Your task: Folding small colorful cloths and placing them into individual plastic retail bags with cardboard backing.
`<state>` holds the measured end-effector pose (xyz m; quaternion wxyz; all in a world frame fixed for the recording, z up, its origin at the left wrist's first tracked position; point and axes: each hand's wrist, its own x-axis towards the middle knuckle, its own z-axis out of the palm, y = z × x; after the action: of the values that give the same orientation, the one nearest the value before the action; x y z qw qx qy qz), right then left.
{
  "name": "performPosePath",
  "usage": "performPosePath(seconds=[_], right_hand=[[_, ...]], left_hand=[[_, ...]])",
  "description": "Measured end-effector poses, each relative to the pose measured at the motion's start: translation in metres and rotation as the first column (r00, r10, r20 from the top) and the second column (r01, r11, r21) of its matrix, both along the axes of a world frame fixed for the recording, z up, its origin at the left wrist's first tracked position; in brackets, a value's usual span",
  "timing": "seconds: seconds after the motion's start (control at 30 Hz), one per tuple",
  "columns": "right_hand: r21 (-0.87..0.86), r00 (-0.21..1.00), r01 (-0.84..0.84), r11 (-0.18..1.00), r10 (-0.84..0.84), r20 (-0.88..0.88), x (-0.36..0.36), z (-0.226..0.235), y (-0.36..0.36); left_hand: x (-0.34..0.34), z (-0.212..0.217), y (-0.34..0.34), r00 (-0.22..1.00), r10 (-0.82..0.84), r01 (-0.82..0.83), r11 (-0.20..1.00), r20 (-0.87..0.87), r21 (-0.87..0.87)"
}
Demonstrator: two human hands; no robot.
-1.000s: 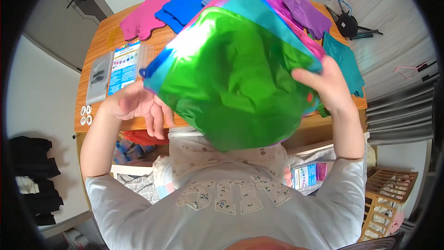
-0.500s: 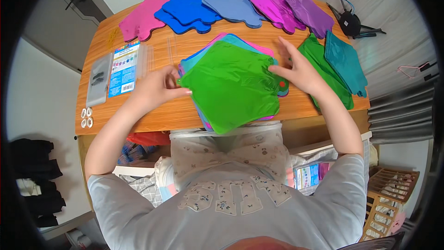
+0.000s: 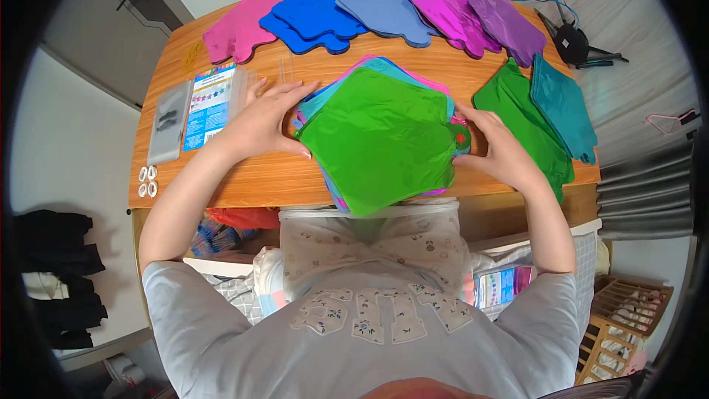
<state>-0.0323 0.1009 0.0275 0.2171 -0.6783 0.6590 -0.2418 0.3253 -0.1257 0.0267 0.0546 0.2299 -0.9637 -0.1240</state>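
A flat green foil sheet, like a deflated foil balloon (image 3: 380, 137), lies on top of a stack in front of me. Pink, blue and teal edges of the foil pieces beneath (image 3: 336, 96) stick out around it. My left hand (image 3: 267, 124) is at the stack's left corner, fingers spread and thumb by the edge. On the right, my right hand (image 3: 496, 146) curves around the rounded tab with a red dot (image 3: 461, 138). Its thumb and fingers are apart, at the tab's edges. Neither hand is closed on the foil.
Along the back lie foil piles: pink (image 3: 238, 28), blue (image 3: 319, 11), grey-blue (image 3: 388, 9), magenta (image 3: 450, 11) and purple (image 3: 508, 26). Green (image 3: 517, 114) and teal (image 3: 563, 107) piles lie right. A printed card (image 3: 207, 107), clear pouch (image 3: 168, 122) and white rolls (image 3: 148, 182) are left.
The green foil now lies more squarely over the stack. My left fingers have opened out from the corner, and my right hand has come down around the tab. The whole view has shifted slightly.
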Motion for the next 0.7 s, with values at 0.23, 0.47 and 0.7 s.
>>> performPosePath(seconds=[0.23, 0.47, 0.7], right_hand=[[-0.016, 0.997, 0.019, 1.0, -0.018, 0.072, -0.003, -0.012, 0.0], [-0.139, 0.994, -0.11, 0.984, 0.108, -0.028, 0.0, -0.01, -0.003], [0.022, 0.998, 0.009, 1.0, -0.01, 0.057, 0.005, -0.005, -0.005]], left_hand=[[0.004, 0.007, 0.013, 0.988, 0.117, -0.096, 0.977, -0.104, 0.188], [0.014, -0.01, 0.006, 0.953, 0.064, 0.048, 0.932, -0.295, 0.358], [0.011, -0.011, 0.016, 0.948, 0.158, -0.045, 0.927, -0.278, 0.372]])
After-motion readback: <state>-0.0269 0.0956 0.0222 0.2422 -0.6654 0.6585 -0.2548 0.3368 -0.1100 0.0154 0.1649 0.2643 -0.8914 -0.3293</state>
